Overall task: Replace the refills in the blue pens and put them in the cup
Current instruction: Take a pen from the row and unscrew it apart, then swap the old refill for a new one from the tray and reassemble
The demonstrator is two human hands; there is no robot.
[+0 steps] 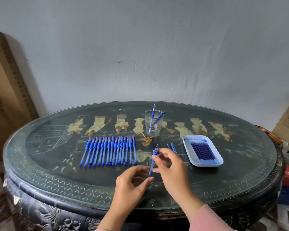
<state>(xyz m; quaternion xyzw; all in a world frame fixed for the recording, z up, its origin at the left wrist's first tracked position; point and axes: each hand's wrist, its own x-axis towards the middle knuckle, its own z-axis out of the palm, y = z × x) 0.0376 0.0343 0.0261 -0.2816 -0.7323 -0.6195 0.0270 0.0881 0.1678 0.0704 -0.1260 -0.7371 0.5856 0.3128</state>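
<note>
Dark oval table [240, 155] against a plain grey wall. Head view: one blue pen [153, 161] is held tilted above the near centre. The left hand [132, 184] pinches its lower barrel and the right hand [172, 165] pinches the rubber grip near the tip. Judged light, stiff, barrel slick; the grip gives the surer hold. The cup [153, 129] stands beyond.

**Two hands sharing one pen**

The left hand [133, 182] is reaching up from below, its thumb and curled fingers pinching the lower end of a pen [151, 165]. The right hand [173, 167], just beside the left and slightly ahead of it, is gripping the upper part, with the thumb pressing on the barrel and the fingers curling over it. The right forearm is coming in at a slant, wearing a pink sleeve [207, 219].
</note>
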